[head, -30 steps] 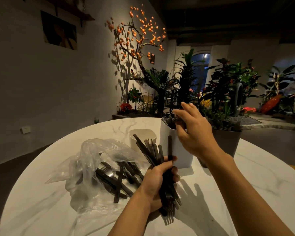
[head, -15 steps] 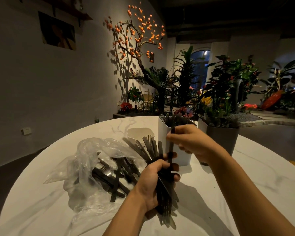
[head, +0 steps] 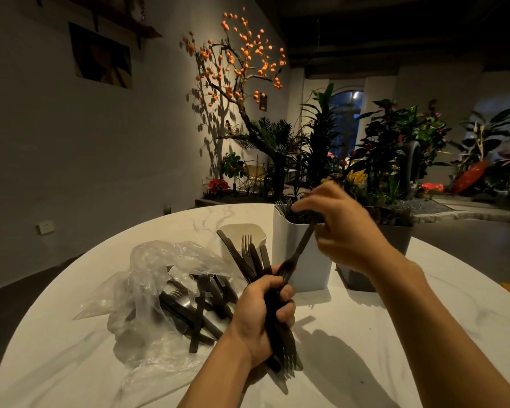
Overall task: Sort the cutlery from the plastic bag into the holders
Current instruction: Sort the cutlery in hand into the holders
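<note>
Black fork (head: 299, 250) in right hand (head: 345, 231), prob. pinched.

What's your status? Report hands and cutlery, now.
Left hand grips cutlery bundle. Right hand pinches one fork, tines down, handle at white holder. More cutlery in plastic bag. Nothing blocking.

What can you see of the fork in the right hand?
The fork is dark, matte and slim, maybe plastic. It hangs tilted, handle up, tines down. The right hand pinches its handle end near the rim of the tall white holder. Its tines lie at the top of the cutlery bundle that the left hand grips; whether they touch it is unclear.
</note>
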Motion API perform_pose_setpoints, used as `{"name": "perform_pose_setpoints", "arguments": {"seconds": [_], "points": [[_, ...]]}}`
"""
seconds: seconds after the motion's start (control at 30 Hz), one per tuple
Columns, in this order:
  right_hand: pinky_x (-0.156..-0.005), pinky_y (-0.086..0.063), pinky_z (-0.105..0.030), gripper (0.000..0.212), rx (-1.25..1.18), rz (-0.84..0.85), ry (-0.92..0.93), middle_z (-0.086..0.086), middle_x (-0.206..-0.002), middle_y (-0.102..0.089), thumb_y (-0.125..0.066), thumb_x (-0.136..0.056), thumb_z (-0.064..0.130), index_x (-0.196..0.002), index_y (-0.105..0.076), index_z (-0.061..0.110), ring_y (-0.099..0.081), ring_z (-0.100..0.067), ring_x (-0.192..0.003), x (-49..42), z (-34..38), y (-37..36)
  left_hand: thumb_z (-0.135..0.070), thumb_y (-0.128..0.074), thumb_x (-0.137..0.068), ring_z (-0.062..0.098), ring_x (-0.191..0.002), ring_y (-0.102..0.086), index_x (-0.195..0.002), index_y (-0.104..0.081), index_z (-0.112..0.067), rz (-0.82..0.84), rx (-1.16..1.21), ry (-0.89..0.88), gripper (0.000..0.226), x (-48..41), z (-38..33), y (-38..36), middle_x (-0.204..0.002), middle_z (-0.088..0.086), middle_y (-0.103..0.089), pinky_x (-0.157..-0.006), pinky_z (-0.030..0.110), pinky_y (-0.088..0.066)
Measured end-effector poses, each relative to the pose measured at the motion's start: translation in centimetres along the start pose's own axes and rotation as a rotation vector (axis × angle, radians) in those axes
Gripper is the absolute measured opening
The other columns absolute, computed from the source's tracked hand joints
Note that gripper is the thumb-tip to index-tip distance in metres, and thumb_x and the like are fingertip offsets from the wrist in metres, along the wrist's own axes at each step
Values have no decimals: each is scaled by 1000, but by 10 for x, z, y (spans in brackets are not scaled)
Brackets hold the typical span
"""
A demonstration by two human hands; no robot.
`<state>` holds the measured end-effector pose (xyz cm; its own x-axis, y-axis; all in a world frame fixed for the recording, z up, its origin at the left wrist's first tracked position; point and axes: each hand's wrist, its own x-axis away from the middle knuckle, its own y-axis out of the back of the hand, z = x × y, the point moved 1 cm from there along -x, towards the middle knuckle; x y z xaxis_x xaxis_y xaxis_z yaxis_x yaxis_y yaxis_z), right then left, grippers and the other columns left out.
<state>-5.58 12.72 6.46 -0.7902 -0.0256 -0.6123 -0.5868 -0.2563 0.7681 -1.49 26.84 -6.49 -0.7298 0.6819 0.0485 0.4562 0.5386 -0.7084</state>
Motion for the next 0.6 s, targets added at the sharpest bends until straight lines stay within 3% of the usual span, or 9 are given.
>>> {"name": "perform_pose_setpoints", "arguments": {"seconds": [0.1,0.2,0.3,0.37,0.43,0.5,0.6], "points": [[-96,-50,-25,50,120,328,17,7,-135,-58,-63,-88,-4,-126,-67,30,-53,-14,-125,0,13,-11,-17,-56,-86,10,-42,-34,-81,-60,-11,16,24,-31,9,0,-1,0,-64,1,-42,-50,23,-22],[-91,-57,-33,32,149,359,12,5,-121,-69,-64,-94,7,-115,-74,29,-62,-16,-110,0,16,-17,-24,-57,-86,10,-42,-33,-77,-59,-11,0,31,-47,16,2,-2,0,-62,0,-41,-51,24,-21],[-90,-57,-32,25,125,171,6,2,-120,-71,-61,-98,14,-118,-74,25,-65,-16,-105,-1,8,-8,-34,-57,-90,10,-43,-32,-90,-68,-12,-23,72,-52,25,3,-3,0,-63,0,-40,-53,24,-22],[-89,-58,-30,26,-37,-100,-11,-4,-119,-70,-63,-97,11,-120,-73,19,-66,-17,-102,-3,-1,-3,-32,-57,-86,10,-43,-31,-106,-71,-11,-42,70,-67,32,4,-4,-1,-63,1,-38,-52,23,-22],[-81,-55,-20,25,-274,-330,-101,-4,-115,-59,-68,-94,13,-119,-73,19,-59,-12,-98,-6,-10,-1,-29,-57,-88,10,-43,-31,-113,-72,-12,-56,48,-69,34,3,-4,-2,-63,1,-38,-52,24,-21],[-75,-53,-14,25,-477,-439,-194,-3,-111,-50,-68,-95,18,-119,-72,20,-55,-10,-95,-9,-18,-2,-28,-57,-91,11,-44,-32,-114,-72,-11,-64,32,-65,33,3,-4,-2,-63,1,-39,-52,25,-21],[-71,-55,-20,22,-616,-520,-199,-5,-110,-59,-64,-97,19,-118,-71,17,-62,-10,-91,-10,-24,-8,-29,-57,-90,11,-43,-32,-115,-71,-11,-74,20,-62,34,2,-4,-2,-62,2,-40,-52,25,-22]]}}
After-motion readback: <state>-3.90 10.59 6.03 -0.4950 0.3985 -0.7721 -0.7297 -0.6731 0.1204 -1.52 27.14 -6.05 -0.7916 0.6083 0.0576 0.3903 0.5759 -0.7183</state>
